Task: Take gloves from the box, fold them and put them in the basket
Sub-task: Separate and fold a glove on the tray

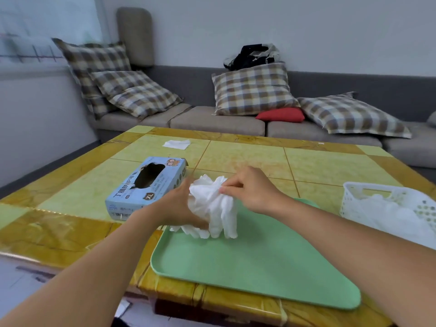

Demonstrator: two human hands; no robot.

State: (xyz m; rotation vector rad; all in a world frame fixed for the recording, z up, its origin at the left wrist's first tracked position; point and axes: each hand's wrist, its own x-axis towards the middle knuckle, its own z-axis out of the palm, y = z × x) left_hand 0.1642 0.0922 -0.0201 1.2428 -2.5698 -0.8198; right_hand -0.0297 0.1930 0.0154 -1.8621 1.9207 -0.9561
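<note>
I see both hands meeting over the far left corner of one green tray (pixel 254 263), working a single bunch of white gloves (pixel 213 208). My left hand (pixel 179 204) grips the bunch from the left side, its fingers wrapped around the lower part; my right hand (pixel 250 190) pinches the top edge between thumb and fingers. How many gloves are in the bunch I cannot tell; their fingertips hang down and touch the tray. Just left of the left hand lies one light blue glove box (pixel 146 185) on the yellow tiled surface (pixel 236 152), its oval opening facing up. Well off to the right of the right hand stands one white plastic basket (pixel 354 199), with more white gloves piled inside. Beyond the hands, near the far edge, lies one flat white sheet (pixel 176 144). Behind it runs a grey sofa (pixel 212 123) with five checked cushions and one red one.
</note>
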